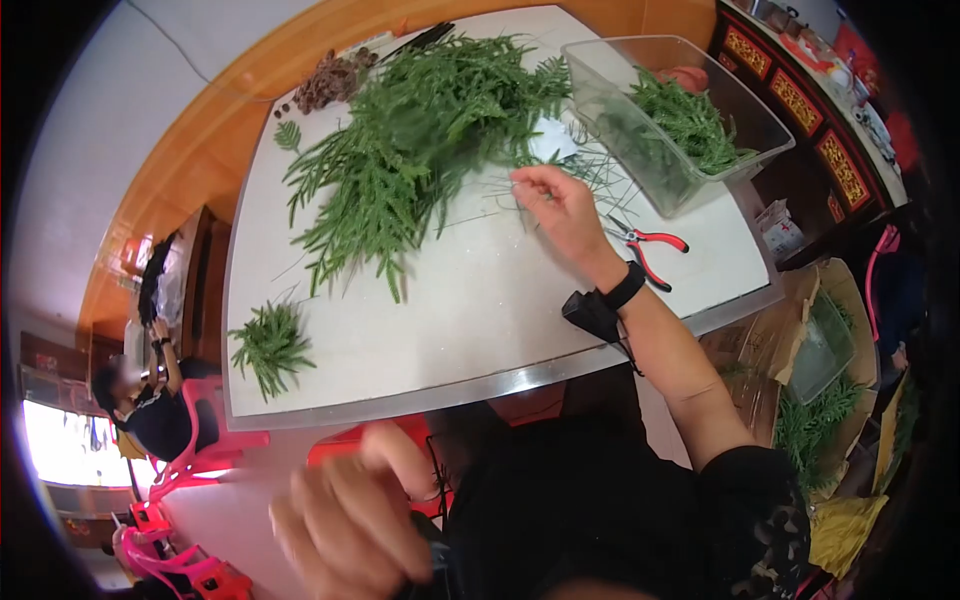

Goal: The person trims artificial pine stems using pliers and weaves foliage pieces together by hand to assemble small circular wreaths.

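Observation:
Over the white table, my right hand is pinched closed beside thin green stems; what lies between its fingertips is too small to make out. My left hand is raised in front of my body, near the camera, its curled fingers smeared by motion. A large heap of green artificial fern sprigs spreads to the left of my right hand. Pliers with red and black handles lie close to my right wrist. One small bunch of green sprigs sits apart at the table's left corner.
A clear plastic bin with greenery stands on the table at the right. Brown pine cones are piled at the back. A cardboard box with more greenery stands lower right. Another person sits at the left.

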A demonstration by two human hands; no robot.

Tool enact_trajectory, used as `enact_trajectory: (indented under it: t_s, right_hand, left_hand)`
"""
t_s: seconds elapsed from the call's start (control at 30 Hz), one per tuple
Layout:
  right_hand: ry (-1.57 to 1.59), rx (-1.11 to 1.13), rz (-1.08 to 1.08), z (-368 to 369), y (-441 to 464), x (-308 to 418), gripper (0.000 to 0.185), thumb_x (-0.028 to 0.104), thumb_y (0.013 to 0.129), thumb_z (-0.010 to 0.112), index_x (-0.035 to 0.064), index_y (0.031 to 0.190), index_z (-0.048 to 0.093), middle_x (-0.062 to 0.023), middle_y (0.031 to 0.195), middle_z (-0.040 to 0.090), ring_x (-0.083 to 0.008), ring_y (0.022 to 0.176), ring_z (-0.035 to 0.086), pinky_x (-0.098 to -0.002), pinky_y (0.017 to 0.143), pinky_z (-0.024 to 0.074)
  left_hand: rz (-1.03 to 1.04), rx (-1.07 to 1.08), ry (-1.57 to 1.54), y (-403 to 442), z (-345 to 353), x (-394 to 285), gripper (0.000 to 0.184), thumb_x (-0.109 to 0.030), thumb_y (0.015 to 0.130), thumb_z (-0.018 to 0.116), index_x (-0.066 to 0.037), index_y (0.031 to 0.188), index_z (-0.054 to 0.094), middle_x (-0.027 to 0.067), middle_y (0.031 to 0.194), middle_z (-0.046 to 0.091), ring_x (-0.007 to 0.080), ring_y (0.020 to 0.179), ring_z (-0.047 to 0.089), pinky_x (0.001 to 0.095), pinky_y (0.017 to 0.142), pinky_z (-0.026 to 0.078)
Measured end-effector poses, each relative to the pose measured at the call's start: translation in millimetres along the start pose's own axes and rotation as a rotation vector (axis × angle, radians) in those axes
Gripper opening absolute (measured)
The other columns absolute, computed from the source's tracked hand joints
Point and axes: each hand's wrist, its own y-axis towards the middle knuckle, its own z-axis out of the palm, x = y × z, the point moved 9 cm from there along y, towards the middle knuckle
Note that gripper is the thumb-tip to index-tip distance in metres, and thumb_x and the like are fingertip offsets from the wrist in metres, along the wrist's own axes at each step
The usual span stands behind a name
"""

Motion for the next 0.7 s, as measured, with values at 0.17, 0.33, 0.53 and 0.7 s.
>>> enact_trajectory:
  t_s: [0.17, 0.33, 0.53, 0.7]
  right_hand:
    - [0.001, -0.007, 0.034, -2, -1, -3, 0.022, 0.015, 0.087, 0.061, 0.0007, 0.103, 0.063, 0.0004, 0.087, 0.061, -0.0052, 0.078, 0.053, -0.0188, 0.067, 0.0419]
    - [0.001, -0.018, 0.033, -4, 0, -3, 0.023, 0.017, 0.086, 0.062, 0.0011, 0.103, 0.063, -0.0011, 0.088, 0.062, -0.0062, 0.079, 0.054, -0.0192, 0.067, 0.0427]
    - [-0.035, -0.011, 0.016, -2, -1, -2, 0.024, 0.020, 0.086, 0.063, 0.0019, 0.102, 0.063, -0.0024, 0.089, 0.063, -0.0073, 0.081, 0.054, -0.0200, 0.066, 0.0437]
    - [-0.064, 0.010, 0.037, 1, -1, -2, 0.025, 0.020, 0.086, 0.062, 0.0020, 0.103, 0.063, -0.0020, 0.089, 0.062, -0.0075, 0.082, 0.054, -0.0204, 0.066, 0.0438]
  left_hand:
    - [0.247, 0.375, -0.391, 19, 67, -14, 0.028, -0.020, 0.087, 0.058, -0.011, 0.060, 0.061, 0.0050, 0.060, 0.055, 0.0150, 0.050, 0.053, 0.0423, 0.076, 0.042]
    - [0.458, 0.469, -0.588, 19, 79, -28, 0.039, -0.005, 0.088, 0.051, -0.010, 0.049, 0.048, 0.0010, 0.049, 0.044, 0.0106, 0.042, 0.046, 0.0305, 0.058, 0.047]
    - [-0.751, 0.293, 0.894, 43, 106, 14, 0.032, 0.004, 0.075, 0.056, -0.010, 0.048, 0.047, -0.0027, 0.048, 0.043, 0.0093, 0.037, 0.041, 0.0216, 0.042, 0.036]
    - [-1.201, 0.288, 1.596, 41, 82, 2, 0.024, 0.008, 0.062, 0.059, -0.010, 0.049, 0.050, -0.0049, 0.048, 0.047, 0.0074, 0.037, 0.042, 0.0205, 0.036, 0.029]
